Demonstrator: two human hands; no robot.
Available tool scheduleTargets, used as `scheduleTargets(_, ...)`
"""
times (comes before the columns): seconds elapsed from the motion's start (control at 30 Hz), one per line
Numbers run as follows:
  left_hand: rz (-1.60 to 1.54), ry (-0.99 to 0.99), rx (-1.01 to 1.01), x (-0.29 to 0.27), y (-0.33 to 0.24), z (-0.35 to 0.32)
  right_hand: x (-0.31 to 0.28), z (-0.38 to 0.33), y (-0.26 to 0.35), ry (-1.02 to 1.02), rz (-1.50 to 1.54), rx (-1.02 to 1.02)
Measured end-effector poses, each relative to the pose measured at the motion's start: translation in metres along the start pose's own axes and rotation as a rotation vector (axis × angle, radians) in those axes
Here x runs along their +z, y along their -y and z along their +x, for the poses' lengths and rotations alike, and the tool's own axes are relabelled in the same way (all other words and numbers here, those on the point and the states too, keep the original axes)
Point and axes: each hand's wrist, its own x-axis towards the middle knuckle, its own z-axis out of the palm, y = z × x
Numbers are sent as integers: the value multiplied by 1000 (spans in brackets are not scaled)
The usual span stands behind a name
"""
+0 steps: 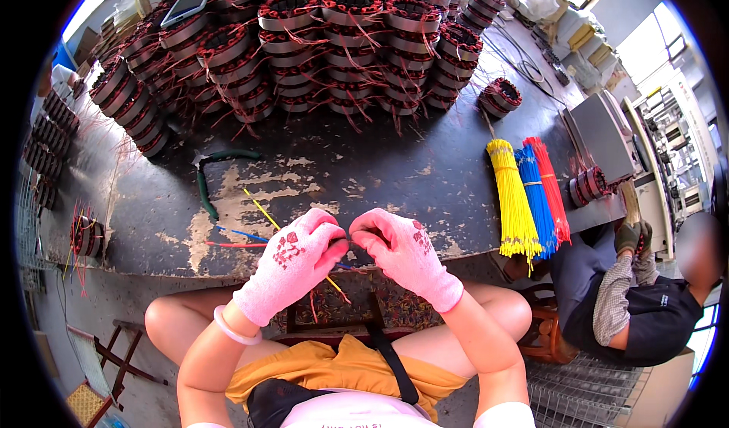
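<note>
The person sits at the near edge of the desk (425, 170), both hands in pink gloves and brought together over that edge. The left hand (292, 265) has its grip pinched shut on a yellow wire (262, 212); the right hand (402, 253) has its fingers curled closed at the same spot, thumb side facing the left, but what lies inside that grip cannot be told. The yellow wire's long axis runs diagonally: its far end points up and to the left across the desk, its near end drops below the left hand toward the lap. One blue wire (239, 234) and one red wire (224, 244) lie loose on the desk just left of the left hand. To the right lie three bundles of cut wire side by side: one yellow bundle (512, 200), one blue bundle (538, 200), one red bundle (553, 189), all overhanging the near edge. A curved green tube (209, 174) lies left of centre. Wound stator coils (304, 48) stand in many stacks across the far side, too many to count; a single coil (500, 96) sits apart at the right. Another person (638, 306) sits at the right end.
</note>
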Motion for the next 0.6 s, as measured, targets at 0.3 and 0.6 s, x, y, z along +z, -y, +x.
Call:
scheduleTargets(0.3,-12,-73,1,15,3,-3,-3,7,-12,33,209,311)
scheduleTargets(0.6,-27,-70,18,18,6,-1,8,-6,-27,8,-463,-208)
